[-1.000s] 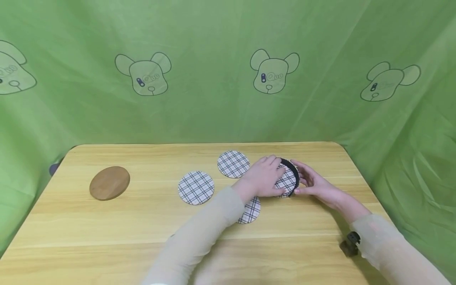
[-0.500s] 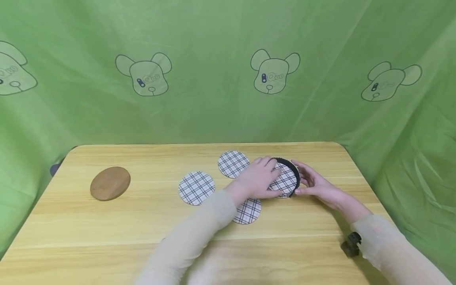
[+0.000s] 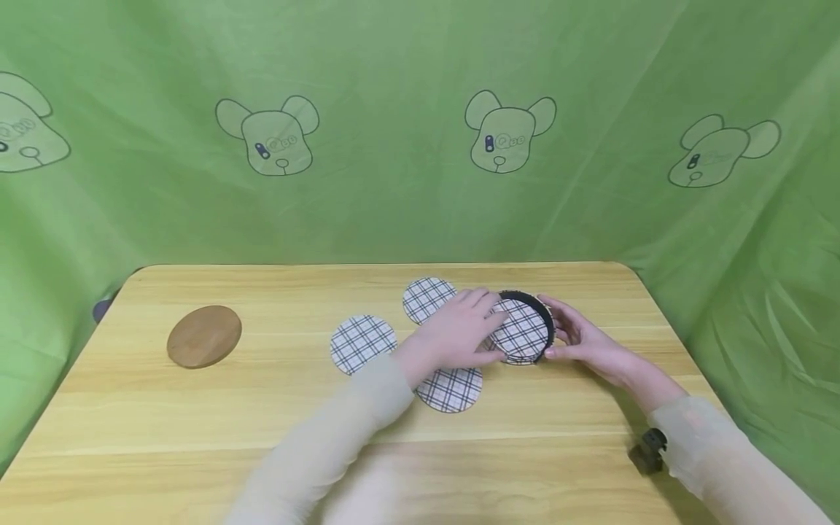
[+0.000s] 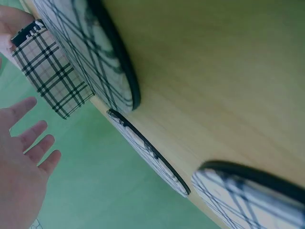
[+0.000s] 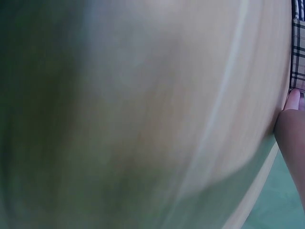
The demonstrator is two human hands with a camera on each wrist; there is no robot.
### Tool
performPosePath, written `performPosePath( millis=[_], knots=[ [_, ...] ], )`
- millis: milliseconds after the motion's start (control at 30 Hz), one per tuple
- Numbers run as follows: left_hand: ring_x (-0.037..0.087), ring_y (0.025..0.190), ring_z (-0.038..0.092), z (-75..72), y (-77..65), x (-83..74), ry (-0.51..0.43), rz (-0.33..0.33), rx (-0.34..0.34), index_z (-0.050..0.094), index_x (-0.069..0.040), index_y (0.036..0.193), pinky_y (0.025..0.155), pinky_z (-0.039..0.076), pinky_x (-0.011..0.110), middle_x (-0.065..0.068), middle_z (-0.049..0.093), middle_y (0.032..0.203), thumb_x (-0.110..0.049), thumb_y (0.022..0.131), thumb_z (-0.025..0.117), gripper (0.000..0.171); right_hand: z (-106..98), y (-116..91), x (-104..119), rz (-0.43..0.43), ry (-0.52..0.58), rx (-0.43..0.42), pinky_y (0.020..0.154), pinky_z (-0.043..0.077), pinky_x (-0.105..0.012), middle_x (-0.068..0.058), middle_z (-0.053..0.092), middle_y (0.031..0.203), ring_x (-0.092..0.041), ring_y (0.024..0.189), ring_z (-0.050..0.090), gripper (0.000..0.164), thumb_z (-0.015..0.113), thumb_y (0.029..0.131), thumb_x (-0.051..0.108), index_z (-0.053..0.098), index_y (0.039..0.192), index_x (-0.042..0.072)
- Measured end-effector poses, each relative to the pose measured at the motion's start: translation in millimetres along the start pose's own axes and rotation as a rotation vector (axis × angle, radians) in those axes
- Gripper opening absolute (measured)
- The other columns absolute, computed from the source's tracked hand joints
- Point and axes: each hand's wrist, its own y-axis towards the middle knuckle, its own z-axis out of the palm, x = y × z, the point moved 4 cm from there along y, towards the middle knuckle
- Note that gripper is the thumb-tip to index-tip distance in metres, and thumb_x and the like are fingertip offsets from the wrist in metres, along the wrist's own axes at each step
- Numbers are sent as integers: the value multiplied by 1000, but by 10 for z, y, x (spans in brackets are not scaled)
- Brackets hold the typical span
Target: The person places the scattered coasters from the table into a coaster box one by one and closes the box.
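Observation:
A round plaid coaster holder (image 3: 544,315) with a black inner wall stands at the right of the table, a plaid coaster (image 3: 520,332) lying in it. My right hand (image 3: 586,345) cups the holder's right side, thumb at the front and fingers behind. Just left of the holder is my left hand (image 3: 453,329), fingers extended and holding nothing. In the left wrist view those fingers (image 4: 39,145) are apart from the holder's plaid outer wall (image 4: 52,71). The right wrist view catches only the right hand's edge (image 5: 291,138) below the holder (image 5: 298,55).
Three loose plaid coasters lie left of the holder: one at the back (image 3: 425,295), one farther left (image 3: 362,343), one nearer the front (image 3: 453,392). A brown wooden disc (image 3: 204,337) rests at the table's left. Green cloth (image 3: 394,204) hangs behind the table (image 3: 525,467).
My left hand has drawn back leftwards from over the holder, uncovering more of the coaster inside and of the front loose coaster. The right hand has stayed at the holder's side.

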Motion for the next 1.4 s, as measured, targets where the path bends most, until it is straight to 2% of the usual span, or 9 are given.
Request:
performPosePath(
  millis=[200,800,1000,1400],
  knots=[
    [30,158,35,-51,-105,19,0,-1,-25,49,-17,157,136,25,46,12,41,168,-68,102,51,75,-2,-17,16,3,3,-4,106,41,-4,-33,11,172,6,132,43,105,74,91,-4,10,172,13],
    [34,159,34,-123,-462,177,-44,-36,-25,51,-15,156,137,21,49,15,40,169,-60,103,56,70,-4,-22,6,3,6,-4,106,40,-3,-34,8,172,8,131,43,105,74,90,-4,10,172,14],
    [36,157,36,-82,-606,258,-7,-32,-22,53,-13,155,136,23,50,17,43,167,-60,103,58,70,-9,-3,-12,-2,16,-5,106,43,-6,-33,11,171,9,129,48,105,74,90,-5,10,172,13],
    [39,154,40,18,-840,393,-46,-45,-37,55,-14,153,133,29,55,18,48,161,-59,102,60,69,-6,-5,11,0,25,-3,106,43,-6,-33,13,170,8,129,48,105,73,90,-6,10,172,13]
  ],
)
